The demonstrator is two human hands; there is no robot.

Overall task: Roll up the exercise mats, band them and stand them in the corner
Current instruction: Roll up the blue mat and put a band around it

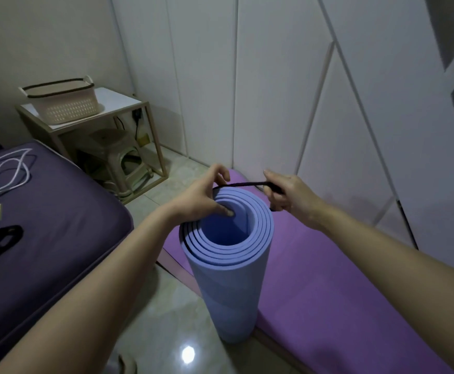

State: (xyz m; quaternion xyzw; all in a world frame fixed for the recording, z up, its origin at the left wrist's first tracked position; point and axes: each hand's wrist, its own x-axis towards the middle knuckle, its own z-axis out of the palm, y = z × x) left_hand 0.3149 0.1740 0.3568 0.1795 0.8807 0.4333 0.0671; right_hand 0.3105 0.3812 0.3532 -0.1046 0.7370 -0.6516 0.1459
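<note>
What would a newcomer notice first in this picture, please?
A rolled blue mat stands upright at centre, the left hand gripping its top rim. The right hand holds a black band stretched over the rim's far edge; a purple mat lies flat to the right.

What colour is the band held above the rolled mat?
The band is black; head view.

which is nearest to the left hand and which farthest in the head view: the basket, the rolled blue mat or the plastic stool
1. rolled blue mat: touching; the left hand grips its top rim, by the black band the right hand holds.
2. plastic stool: on the floor under the side table, ahead left.
3. basket: on top of that table, farther back.
</note>
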